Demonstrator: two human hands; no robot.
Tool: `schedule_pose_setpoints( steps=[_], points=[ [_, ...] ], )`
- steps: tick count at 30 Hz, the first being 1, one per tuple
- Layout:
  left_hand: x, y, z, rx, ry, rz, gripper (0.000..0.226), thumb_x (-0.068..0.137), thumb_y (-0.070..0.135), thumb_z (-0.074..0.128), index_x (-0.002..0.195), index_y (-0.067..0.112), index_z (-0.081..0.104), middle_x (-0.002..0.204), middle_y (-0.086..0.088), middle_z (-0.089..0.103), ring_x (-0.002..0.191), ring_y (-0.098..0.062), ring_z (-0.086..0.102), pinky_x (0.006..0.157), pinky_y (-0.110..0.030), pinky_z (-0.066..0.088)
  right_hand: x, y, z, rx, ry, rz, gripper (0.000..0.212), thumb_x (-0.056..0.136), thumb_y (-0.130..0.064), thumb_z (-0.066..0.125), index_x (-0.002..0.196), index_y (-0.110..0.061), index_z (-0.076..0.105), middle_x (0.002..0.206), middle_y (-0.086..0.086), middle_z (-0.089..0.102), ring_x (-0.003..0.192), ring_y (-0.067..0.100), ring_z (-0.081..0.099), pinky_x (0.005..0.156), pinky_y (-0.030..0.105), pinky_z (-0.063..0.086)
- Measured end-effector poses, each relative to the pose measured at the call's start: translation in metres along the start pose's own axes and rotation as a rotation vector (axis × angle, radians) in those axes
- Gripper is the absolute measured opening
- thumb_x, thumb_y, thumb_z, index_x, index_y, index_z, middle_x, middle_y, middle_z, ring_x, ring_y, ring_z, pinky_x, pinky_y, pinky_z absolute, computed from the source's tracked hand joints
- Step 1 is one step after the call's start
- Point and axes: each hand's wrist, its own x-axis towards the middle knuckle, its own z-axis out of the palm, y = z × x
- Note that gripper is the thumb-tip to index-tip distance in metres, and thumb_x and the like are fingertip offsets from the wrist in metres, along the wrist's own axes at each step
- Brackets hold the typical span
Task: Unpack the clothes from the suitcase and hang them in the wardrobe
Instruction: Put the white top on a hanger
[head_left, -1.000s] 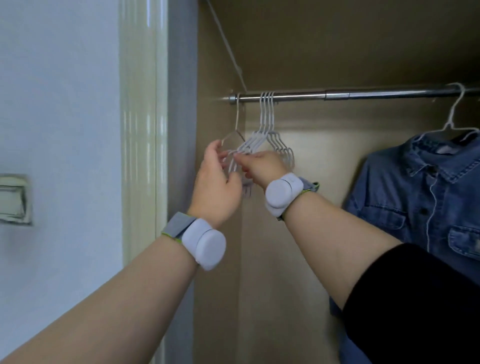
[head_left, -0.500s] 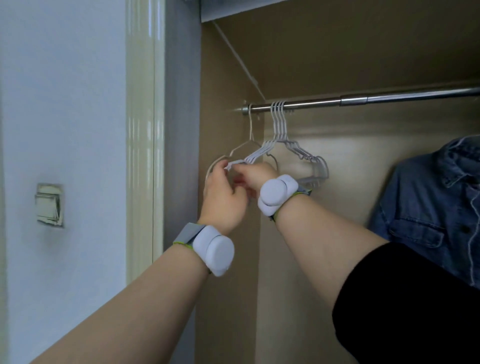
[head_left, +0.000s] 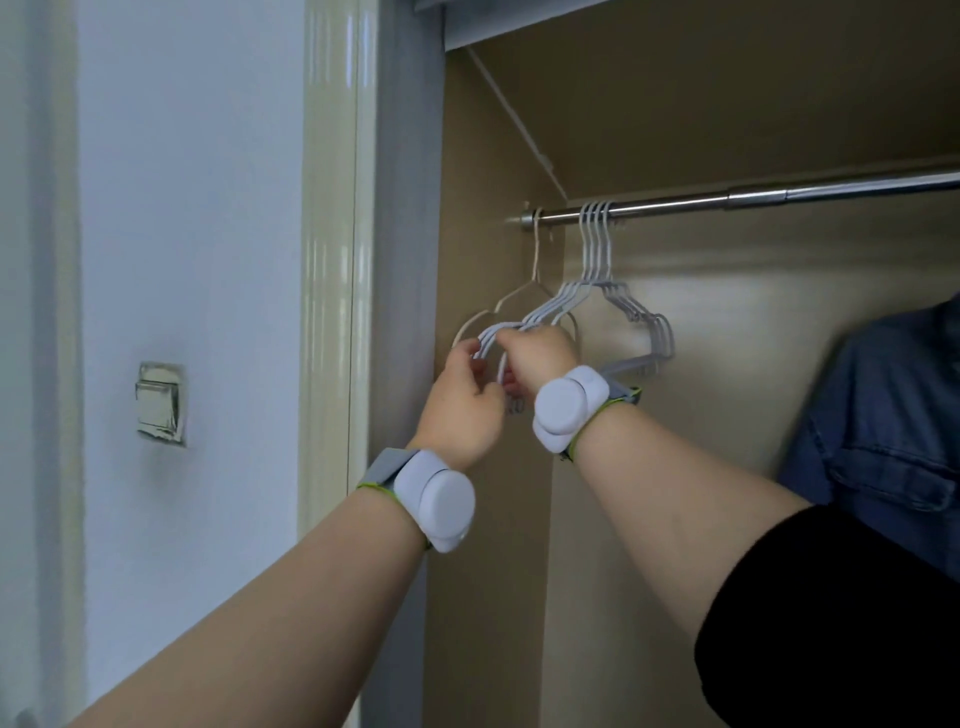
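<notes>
The left hand (head_left: 462, 410) and right hand (head_left: 537, 356) both curl round the shoulders of the hangers (head_left: 597, 254) hooked near the rod's (head_left: 727, 200) left end. They look light, thin, springy and apt to tangle; take one by its shoulder or hook.

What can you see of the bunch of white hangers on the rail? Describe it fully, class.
The hangers are thin white wire, about four bunched together, bare of clothes. Their hooks sit over the metal rail near its left end. The left hand and right hand both grip their left shoulders, which are drawn toward the camera. A lone cream hanger hangs just left of them.
</notes>
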Motion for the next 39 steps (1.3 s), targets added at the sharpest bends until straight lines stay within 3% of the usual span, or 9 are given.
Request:
schedule_pose_setpoints(
  steps=[4,7,14,17,24,27,32,34,39],
  points=[
    [-0.003,0.006,0.006,-0.012,0.024,0.028,0.038,0.099,0.020,0.040,0.136,0.014,0.039,0.119,-0.002,0.055,0.112,-0.024,0.053,0.084,-0.022,0.035,-0.012,-0.004,-0.018,-0.124,0.142,-0.131,0.033,0.097,-0.019,0.034,0.070,-0.007,0.046,0.091,0.022,0.054,0.084,0.030,0.052,0.067,0.029,0.034],
    [-0.006,0.014,0.011,-0.025,0.042,0.040,0.037,0.100,0.027,0.039,0.134,0.012,0.044,0.124,-0.002,0.055,0.116,-0.020,0.051,0.082,-0.016,0.030,-0.022,-0.011,-0.033,-0.179,0.255,-0.193,0.037,0.101,-0.018,0.028,0.106,0.007,0.056,0.112,0.026,0.058,0.105,0.036,0.055,0.074,0.029,0.035],
    [-0.020,0.041,0.024,-0.091,0.026,0.063,0.035,0.101,0.032,0.034,0.123,0.011,0.052,0.114,-0.003,0.057,0.105,-0.017,0.051,0.088,-0.025,0.035,-0.065,-0.001,-0.058,-0.209,0.329,-0.369,0.028,0.101,-0.024,0.034,0.098,-0.001,0.050,0.099,0.023,0.064,0.092,0.037,0.058,0.064,0.031,0.029],
    [-0.025,0.052,0.028,-0.182,0.006,0.027,0.030,0.101,0.032,0.037,0.115,0.013,0.056,0.116,-0.010,0.063,0.110,-0.024,0.058,0.101,-0.039,0.042,-0.099,0.022,-0.060,-0.227,0.253,-0.376,0.021,0.099,-0.025,0.038,0.095,-0.006,0.047,0.100,0.022,0.062,0.093,0.039,0.057,0.071,0.038,0.039],
    [-0.064,0.064,0.051,-0.233,-0.458,-0.184,0.008,0.095,0.006,0.051,0.098,0.007,0.058,0.073,-0.003,0.071,0.071,-0.019,0.064,0.087,-0.037,0.051,-0.164,0.067,-0.068,-0.323,-0.077,-0.295,0.046,0.094,-0.015,0.045,0.129,0.010,0.032,0.116,0.025,0.055,0.104,0.034,0.055,0.082,0.039,0.044],
    [-0.085,0.055,0.052,0.002,-0.537,-0.229,0.007,0.082,0.004,0.065,0.085,0.010,0.067,0.075,-0.006,0.073,0.075,-0.022,0.065,0.089,-0.041,0.051,-0.190,0.072,-0.075,-0.156,-0.188,-0.268,0.030,0.091,0.000,0.048,0.113,0.019,0.043,0.103,0.035,0.052,0.093,0.045,0.053,0.077,0.045,0.044],
    [-0.115,0.043,0.039,0.303,-0.505,-0.312,0.013,0.087,0.014,0.060,0.084,0.003,0.067,0.084,-0.014,0.069,0.070,-0.018,0.058,0.072,-0.032,0.052,-0.220,0.079,-0.093,-0.219,-0.493,-0.093,0.036,0.089,-0.029,0.057,0.058,-0.013,0.049,0.056,-0.001,0.053,0.060,0.014,0.053,0.054,0.024,0.039],
    [-0.130,0.031,0.028,0.342,-0.458,-0.415,0.010,0.089,0.013,0.058,0.082,0.007,0.063,0.075,-0.009,0.062,0.063,-0.018,0.055,0.060,-0.026,0.047,-0.233,0.076,-0.088,-0.132,-0.604,-0.033,0.042,0.090,-0.030,0.056,0.052,-0.013,0.050,0.047,0.000,0.053,0.055,0.016,0.054,0.061,0.029,0.049],
    [-0.160,-0.004,-0.025,0.249,-0.355,-0.513,0.014,0.082,0.008,0.064,0.075,0.012,0.075,0.086,0.003,0.074,0.078,-0.012,0.062,0.078,-0.021,0.049,-0.268,0.065,-0.053,0.093,-0.827,0.187,0.030,0.085,-0.031,0.055,0.065,-0.010,0.061,0.052,0.011,0.056,0.048,0.029,0.057,0.067,0.047,0.055]
  ],
)
